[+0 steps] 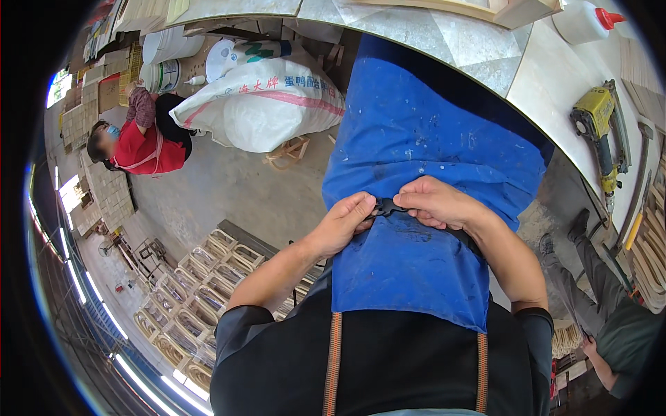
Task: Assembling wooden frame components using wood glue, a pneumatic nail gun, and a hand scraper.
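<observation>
At the waist of the blue apron (430,132), across its front, sits a black buckle (390,206), held between the person's 2 bare hands. The left hand (345,216) has thumb and fingers pinched together on the buckle's left end; the right hand (433,202) is likewise clamped on its right end, thumb on top, other fingers curled below. Whether the buckle's halves are fully joined is too small to tell. The apron is creased and specked with pale marks, its bib lying over a black shirt (409,367) with 2 orange-patterned straps (334,360). Just left of the apron's skirt slumps a white woven sack (263,114); farther left is 1 person in red (149,147). Left of the bib, rows of looped wooden pieces (191,298) cover the floor. Right of the skirt, a yellow-and-black power tool (598,119) lies on a pale worktop (544,83).
</observation>
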`<state>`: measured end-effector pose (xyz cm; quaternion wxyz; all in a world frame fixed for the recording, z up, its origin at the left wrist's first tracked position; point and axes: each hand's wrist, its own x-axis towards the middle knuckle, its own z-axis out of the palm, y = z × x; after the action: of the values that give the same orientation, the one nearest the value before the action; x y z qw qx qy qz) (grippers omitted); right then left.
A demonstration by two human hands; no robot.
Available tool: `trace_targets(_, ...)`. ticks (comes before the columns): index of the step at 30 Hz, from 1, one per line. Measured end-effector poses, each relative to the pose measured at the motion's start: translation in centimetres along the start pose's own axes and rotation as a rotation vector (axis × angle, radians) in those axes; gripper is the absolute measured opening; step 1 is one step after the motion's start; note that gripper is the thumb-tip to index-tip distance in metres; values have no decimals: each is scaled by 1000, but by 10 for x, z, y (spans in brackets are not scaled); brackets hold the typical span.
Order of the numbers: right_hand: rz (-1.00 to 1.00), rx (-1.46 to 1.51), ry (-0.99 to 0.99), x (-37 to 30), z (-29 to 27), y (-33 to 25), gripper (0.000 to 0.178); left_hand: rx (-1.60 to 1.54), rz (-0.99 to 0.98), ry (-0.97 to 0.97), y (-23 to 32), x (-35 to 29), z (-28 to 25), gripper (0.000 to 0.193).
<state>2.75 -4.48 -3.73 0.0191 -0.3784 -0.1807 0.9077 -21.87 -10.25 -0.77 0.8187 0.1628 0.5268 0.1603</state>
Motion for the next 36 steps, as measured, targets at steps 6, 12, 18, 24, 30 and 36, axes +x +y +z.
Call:
trace_targets(6,-16,1,4,-1,-1,4,32,6,-24,34,-1,-1,1,28)
trace_targets(12,-10,3,2,-1,-1,6,32,-15,-34,-5,-4,-2,-2,27)
trace_targets(18,-19,-30,25,-3,2,3,33,-17,-27,13,-2,-1,0,25)
trace_targets(24,-27,-40,32,-3,4,2,34,-9,-27,61,-1,-1,2,24)
trace_targets(30,-21,-20,7,-1,1,4,35,27,-19,71,-3,1,2,24)
trace_targets(36,-11,-30,11,0,2,4,34,38,-81,14,-3,1,-2,26)
